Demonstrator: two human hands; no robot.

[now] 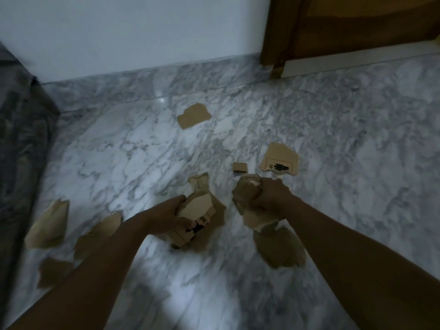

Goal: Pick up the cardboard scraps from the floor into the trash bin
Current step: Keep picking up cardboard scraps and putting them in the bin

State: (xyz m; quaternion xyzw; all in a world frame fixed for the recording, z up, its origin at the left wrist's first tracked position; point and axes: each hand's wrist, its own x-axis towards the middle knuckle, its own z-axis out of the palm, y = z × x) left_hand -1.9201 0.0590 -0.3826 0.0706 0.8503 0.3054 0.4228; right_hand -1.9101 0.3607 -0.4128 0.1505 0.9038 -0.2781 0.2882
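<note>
Both arms are reaching forward and down over the marble floor (pixel 357 163). The left hand (pixel 171 216) is curling its fingers round a printed cardboard bundle (pixel 202 208), while the right hand (pixel 273 196) is clenching crumpled scraps (pixel 246 198). Several loose scraps (pixel 48 225) are lying by the floor's left edge, and a single piece (pixel 194 118) is lying nearer its far edge.
</note>
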